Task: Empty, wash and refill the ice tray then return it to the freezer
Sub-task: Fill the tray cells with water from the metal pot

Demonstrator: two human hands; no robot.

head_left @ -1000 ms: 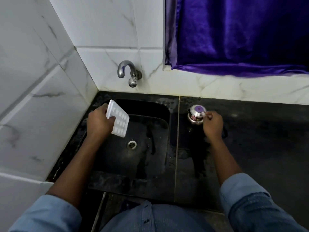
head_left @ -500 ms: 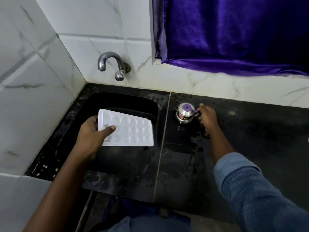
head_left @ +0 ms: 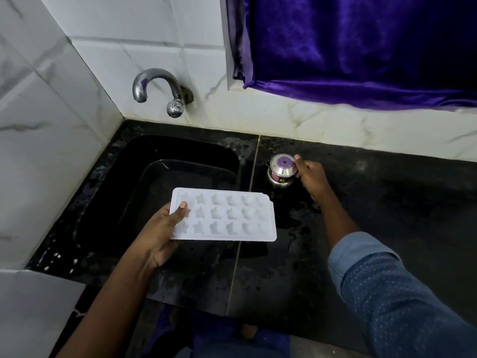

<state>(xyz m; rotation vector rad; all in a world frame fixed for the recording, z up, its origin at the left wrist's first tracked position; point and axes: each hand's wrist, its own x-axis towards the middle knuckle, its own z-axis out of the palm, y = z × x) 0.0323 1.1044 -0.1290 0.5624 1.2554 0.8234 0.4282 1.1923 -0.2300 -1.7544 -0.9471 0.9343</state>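
Observation:
A white ice tray [head_left: 232,215] with star-shaped cells is held level, cells up, over the right side of the black sink [head_left: 144,161]. My left hand [head_left: 162,228] grips its left end, thumb on top and fingers underneath. The cells look empty of ice. On the wet black counter to the right stands a small steel water pot with a purple-centred lid [head_left: 281,171]. My right hand [head_left: 309,177] grips the pot at its right side, fingers curled against it.
A chrome tap [head_left: 160,86] juts from the white marble-tiled wall above the sink's back edge. A purple curtain [head_left: 361,47] hangs over the sill at the upper right. The black counter [head_left: 387,202] stretches right, with water pooled near the pot.
My left hand has turned the tray from tilted on edge over the sink to flat, cells up, and brought it right and nearer. My right hand has stayed at the pot.

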